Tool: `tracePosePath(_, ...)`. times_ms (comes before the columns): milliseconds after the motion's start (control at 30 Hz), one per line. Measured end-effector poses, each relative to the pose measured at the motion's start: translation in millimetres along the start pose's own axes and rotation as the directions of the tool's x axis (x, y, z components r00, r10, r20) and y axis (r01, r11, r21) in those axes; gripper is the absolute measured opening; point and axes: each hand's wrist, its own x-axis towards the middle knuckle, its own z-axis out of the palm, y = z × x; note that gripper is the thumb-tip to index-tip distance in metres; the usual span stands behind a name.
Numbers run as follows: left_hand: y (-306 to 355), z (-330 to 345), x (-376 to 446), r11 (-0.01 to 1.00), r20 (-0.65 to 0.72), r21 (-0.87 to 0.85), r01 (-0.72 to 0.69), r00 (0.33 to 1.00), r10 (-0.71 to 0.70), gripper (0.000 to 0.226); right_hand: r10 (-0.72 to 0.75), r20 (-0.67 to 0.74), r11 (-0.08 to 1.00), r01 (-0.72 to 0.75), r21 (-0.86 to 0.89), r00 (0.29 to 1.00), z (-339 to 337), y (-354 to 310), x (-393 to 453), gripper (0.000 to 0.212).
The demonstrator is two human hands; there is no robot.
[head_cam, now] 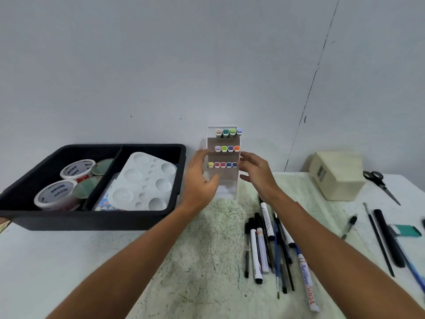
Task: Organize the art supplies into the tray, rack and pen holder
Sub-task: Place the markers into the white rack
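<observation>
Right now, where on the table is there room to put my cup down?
There is bare table in front of the black tray, left of the left hand. The strip between the arms, below the marker rack, is bare too. It is crowded right of the pens, toward the scissors.

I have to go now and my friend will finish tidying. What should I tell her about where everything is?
Left hand and right hand: both open, either side of the rack, holding nothing.
Done: the rack holds three rows of markers; the tray has the paint tubs and the palette.
Left: the pens lying loose in front of the rack, plus brushes and scissors to the right. No pen holder is plainly visible.
</observation>
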Motion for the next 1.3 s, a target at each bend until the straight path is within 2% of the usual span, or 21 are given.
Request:
tracePosePath(100,-12.2,9.5,-27.4,0.989,-0.026,0.143,-0.048,0.998,0.052,0.05,0.024,-0.017,0.994,-0.026,-0.109,1.0,-11.5,20.8,-11.2,0.039)
tracePosePath(167,-24.2,17.3,-45.5,0.977,0.057,0.205,-0.06,0.997,0.05,0.044,-0.002,-0.01,0.971,0.0,-0.238,1.0,-22.6,34.2,-24.0,0.041)
tracePosePath(267,-36.1,36.3,-67.5,0.955,0.273,0.261,-0.142,0.96,0.068,0.04,-0.043,0.01,0.891,0.042,-0.453,0.999,-50.0,49.4,-49.8,0.043)
tracePosePath(333,-35.7,52.1,-79.0,0.929,0.443,0.265,-0.257,0.889,0.12,0.042,-0.074,0.052,0.782,0.09,-0.616,0.996,-70.6,55.6,-68.7,0.043)
tracePosePath(433,-32.9,81.8,-92.6,0.845,0.681,0.304,-0.44,0.721,0.13,0.065,-0.16,0.043,0.558,0.126,-0.82,0.986,-101.5,70.5,-101.3,0.042)
tracePosePath(533,-36.8,99.3,-97.8,0.712,0.791,0.376,-0.593,0.606,0.088,0.077,-0.166,0.013,0.387,0.078,-0.919,0.986,-115.8,90.5,-131.4,0.05)
tracePosePath(600,-41.2,106.0,-97.2,0.68,0.806,0.372,-0.631,0.583,0.101,0.078,-0.161,0.025,0.324,0.077,-0.943,0.987,-119.5,100.8,-141.3,0.047)
tracePosePath(733,-39.8,108.1,-87.9,0.648,0.825,0.375,-0.663,0.557,0.093,0.08,-0.19,0.046,0.364,0.114,-0.924,0.981,-121.1,100.0,-139.4,0.045)
tracePosePath(833,-33.8,112.9,-82.5,0.708,0.801,0.391,-0.588,0.597,0.054,0.078,-0.209,0.007,0.548,0.123,-0.827,0.978,-128.7,91.0,-137.7,0.04)
tracePosePath(900,-24.8,121.7,-79.1,0.732,0.763,0.366,-0.575,0.636,0.118,0.069,-0.196,-0.064,0.676,0.087,-0.732,0.979,-146.4,84.5,-135.8,0.036)
tracePosePath(967,-11.2,139.5,-79.4,0.747,0.722,0.285,-0.6,0.647,0.244,0.056,-0.191,-0.138,0.717,0.042,-0.696,0.972,-176.7,79.6,-133.4,0.032)
tracePosePath(1033,8.4,163.6,-84.4,0.754,0.699,0.193,-0.628,0.627,0.344,0.046,-0.205,-0.258,0.75,-0.018,-0.662,0.944,-216.8,74.0,-132.4,0.029)
tracePosePath(1100,25.8,191.4,-90.6,0.737,0.726,0.103,-0.668,0.557,0.404,0.044,-0.179,-0.395,0.744,-0.138,-0.653,0.901,-262.2,72.2,-133.7,0.03)
tracePosePath(1167,38.8,217.6,-96.9,0.733,0.809,0.026,-0.68,0.445,0.383,0.052,-0.114,-0.492,0.7,-0.282,-0.656,0.863,-302.0,75.9,-134.8,0.036)
tracePosePath(1233,47.5,242.3,-102.8,0.734,0.898,-0.012,-0.679,0.315,0.306,0.06,-0.045,-0.515,0.61,-0.385,-0.693,0.856,-331.8,82.5,-136.0,0.044)
tracePosePath(1300,51.9,260.8,-108.3,0.71,0.939,-0.03,-0.704,0.223,0.261,0.062,-0.001,-0.473,0.5,-0.409,-0.763,0.881,-346.3,87.5,-136.2,0.05)
